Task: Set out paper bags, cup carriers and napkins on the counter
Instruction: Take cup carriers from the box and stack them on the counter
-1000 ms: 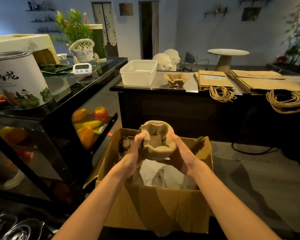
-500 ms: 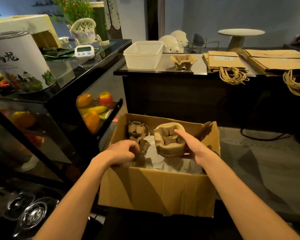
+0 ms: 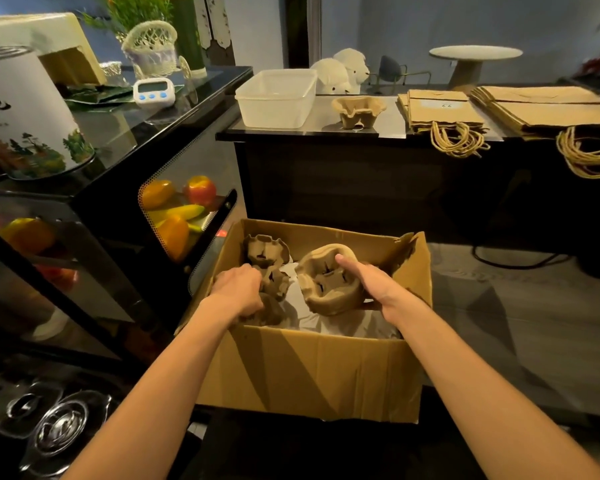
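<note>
Gripping brown pulp cup carriers [image 3: 329,285]

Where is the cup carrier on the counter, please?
Head view, upper centre: the cup carrier stands between the plastic tub and the paper bags.

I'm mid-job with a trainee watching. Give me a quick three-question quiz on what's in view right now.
1. True or false: the right hand has a grip on a brown moulded-pulp cup carrier over the open cardboard box.
2. On the counter, what sits between the clear plastic tub and the flat brown paper bags? A) a lone pulp cup carrier B) a white timer C) a tea tin
3. How many stacks of paper bags lie on the counter?
Key: 1 true; 2 A; 3 two.
</note>
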